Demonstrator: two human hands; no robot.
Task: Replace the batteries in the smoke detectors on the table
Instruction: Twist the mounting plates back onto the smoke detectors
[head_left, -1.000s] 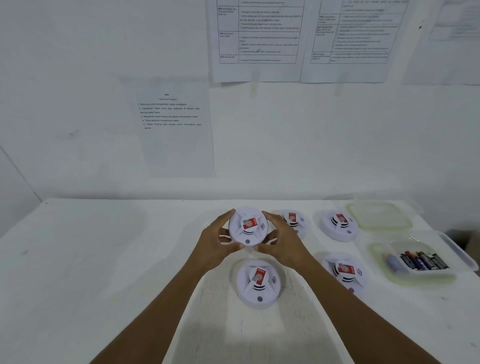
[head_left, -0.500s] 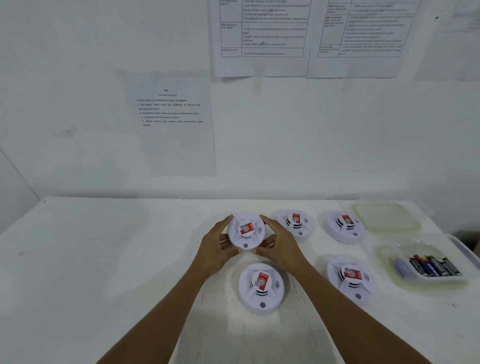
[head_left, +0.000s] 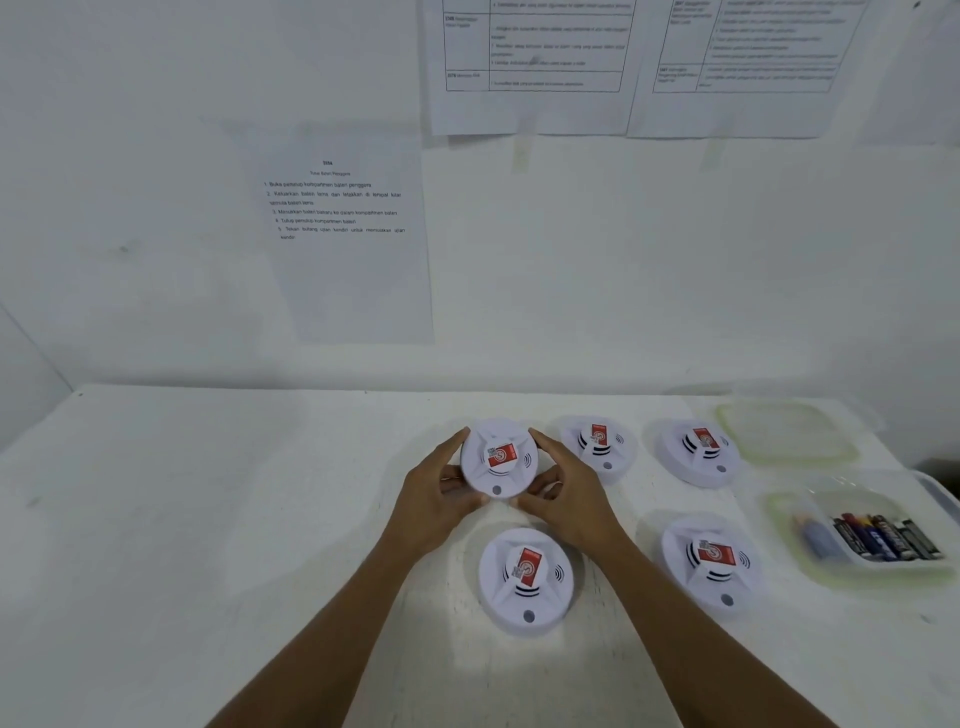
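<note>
Several round white smoke detectors with red stickers are on the white table (head_left: 208, 519). My left hand (head_left: 436, 493) and my right hand (head_left: 566, 493) clasp one smoke detector (head_left: 498, 457) from both sides, at the middle of the table. It is tilted toward me, face up. Another detector (head_left: 524, 579) lies just in front of it, between my forearms. Two more detectors (head_left: 597, 447) (head_left: 698, 452) sit in the back row to the right. One more detector (head_left: 714, 564) lies at the front right.
A clear plastic box (head_left: 779, 514) at the right holds several batteries (head_left: 883, 538). Its lid (head_left: 784, 431) lies behind it near the wall. Printed instruction sheets (head_left: 343, 234) hang on the white wall. The table's left half is bare.
The held detector has turned a little between my hands and sits lower. The camera has tilted slightly, so the whole scene sits a bit lower and further right.
</note>
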